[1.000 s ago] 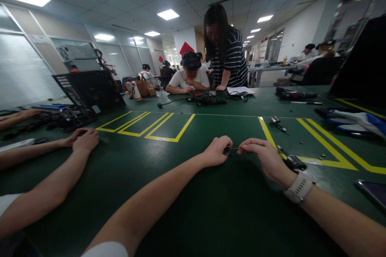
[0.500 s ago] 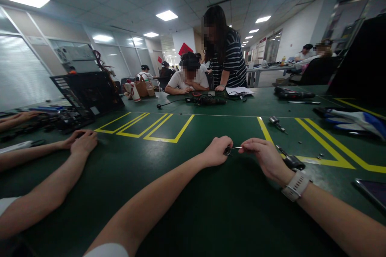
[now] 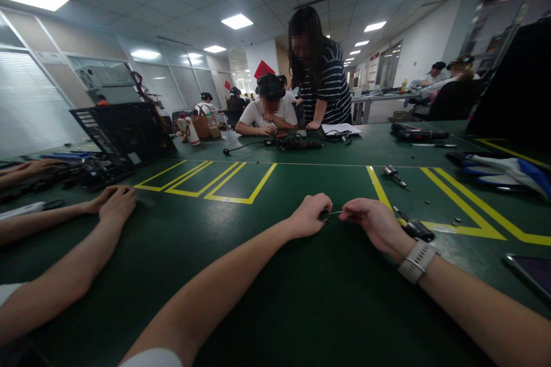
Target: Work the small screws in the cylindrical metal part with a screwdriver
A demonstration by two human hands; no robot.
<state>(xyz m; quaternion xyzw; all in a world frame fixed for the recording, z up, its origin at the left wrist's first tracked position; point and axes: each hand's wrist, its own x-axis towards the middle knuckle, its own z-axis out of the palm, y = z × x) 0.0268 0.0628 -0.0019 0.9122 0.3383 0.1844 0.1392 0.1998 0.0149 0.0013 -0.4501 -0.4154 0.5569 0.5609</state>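
My left hand is curled into a fist on the green table, closed round a small dark round part that shows at the thumb side. My right hand, with a white watch on the wrist, pinches a thin metal pin whose tip points into that part. The two hands are almost touching. A dark screwdriver handle lies just behind my right wrist.
A co-worker's two forearms and hands rest on the table at the left, near an open black computer case. Yellow tape lines, another screwdriver, small screws and a phone lie about. People sit and stand at the far edge.
Almost nothing: my right hand has shifted very slightly left towards the left hand, and the view has drifted a little. The co-worker's hands stay put.
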